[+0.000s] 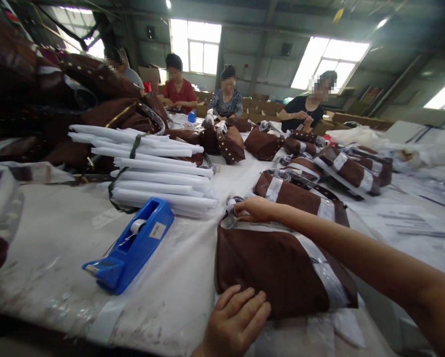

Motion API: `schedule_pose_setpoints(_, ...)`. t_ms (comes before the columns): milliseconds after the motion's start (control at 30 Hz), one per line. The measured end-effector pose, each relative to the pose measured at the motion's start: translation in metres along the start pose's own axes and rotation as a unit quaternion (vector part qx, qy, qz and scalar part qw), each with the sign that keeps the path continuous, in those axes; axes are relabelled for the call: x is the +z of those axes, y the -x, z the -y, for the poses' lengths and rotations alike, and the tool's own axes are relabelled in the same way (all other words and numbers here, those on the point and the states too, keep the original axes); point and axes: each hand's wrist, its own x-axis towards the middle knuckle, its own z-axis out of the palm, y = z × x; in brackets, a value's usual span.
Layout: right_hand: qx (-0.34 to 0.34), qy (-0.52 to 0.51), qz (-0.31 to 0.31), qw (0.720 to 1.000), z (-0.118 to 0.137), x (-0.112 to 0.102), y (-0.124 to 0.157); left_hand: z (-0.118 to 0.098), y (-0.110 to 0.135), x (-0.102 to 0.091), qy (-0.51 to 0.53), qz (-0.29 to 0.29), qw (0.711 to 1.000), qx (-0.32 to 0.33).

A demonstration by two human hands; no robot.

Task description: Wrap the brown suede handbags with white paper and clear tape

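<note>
A brown bag (274,267) with clear plastic wrap on its strap lies flat on the white table (59,233) in front of me. My left hand (235,320) rests on the bag's near edge, fingers stretched flat. My right hand (254,209) reaches across to the bag's far top corner, with its fingers curled on the wrapped hardware there. What the fingers pinch is too small to make out.
A blue tape dispenser (131,248) sits left of the bag. Behind it lies a stack of white rolled sheets (159,173). More brown bags (319,168) crowd the table's middle and right, and a pile (40,99) rises at the left. Several people sit at the far end.
</note>
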Motion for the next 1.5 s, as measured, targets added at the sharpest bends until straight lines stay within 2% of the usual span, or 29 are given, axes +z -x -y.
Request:
schedule_pose_setpoints(200, 0.059, 0.021, -0.057, 0.996, 0.002, -0.029, -0.009, -0.003, -0.001, -0.003, -0.010, 0.024, 1.000, 0.009)
schedule_pose_setpoints(300, 0.080, 0.009, -0.110, 0.991, 0.011, -0.047, -0.001, -0.004, 0.000, -0.006, -0.018, 0.050, 0.998, 0.015)
schedule_pose_setpoints(400, 0.086, -0.050, -0.178, 0.979, 0.026, -0.058, 0.015, -0.005, 0.002, -0.008, -0.021, 0.080, 0.996, 0.022)
schedule_pose_setpoints(600, 0.069, -0.202, -0.309, 0.927, 0.051, -0.047, 0.055, -0.005, 0.008, -0.010, -0.016, 0.110, 0.993, 0.028)
schedule_pose_setpoints(700, 0.070, -0.207, -0.357, 0.908, 0.052, -0.043, 0.065, -0.006, 0.009, -0.009, -0.013, 0.104, 0.994, 0.038)
schedule_pose_setpoints(800, 0.072, -0.216, -0.403, 0.886, 0.052, -0.050, 0.072, -0.009, 0.008, -0.010, -0.028, 0.093, 0.994, 0.043)
schedule_pose_setpoints(933, 0.053, -0.198, -0.430, 0.879, 0.072, -0.054, 0.096, -0.013, 0.009, -0.011, -0.066, 0.096, 0.993, 0.024)
schedule_pose_setpoints(1033, 0.040, -0.177, -0.412, 0.893, 0.105, -0.031, 0.122, -0.013, 0.011, -0.012, -0.067, 0.105, 0.992, 0.014)
schedule_pose_setpoints(1133, 0.027, -0.135, -0.388, 0.911, 0.139, 0.013, 0.143, -0.012, 0.013, -0.011, -0.047, 0.113, 0.993, 0.003)
schedule_pose_setpoints(1200, 0.003, -0.106, -0.399, 0.911, 0.154, 0.046, 0.149, -0.011, 0.014, -0.010, -0.025, 0.105, 0.994, -0.008)
schedule_pose_setpoints(1333, -0.047, -0.068, -0.478, 0.875, 0.165, 0.094, 0.150, -0.008, 0.018, -0.007, 0.006, 0.061, 0.998, -0.034)
schedule_pose_setpoints(1433, -0.063, -0.061, -0.520, 0.850, 0.161, 0.113, 0.148, -0.006, 0.021, -0.006, 0.006, 0.055, 0.997, -0.051)
schedule_pose_setpoints(1500, -0.077, -0.050, -0.525, 0.846, 0.157, 0.120, 0.147, -0.006, 0.022, -0.006, 0.004, 0.051, 0.996, -0.069)
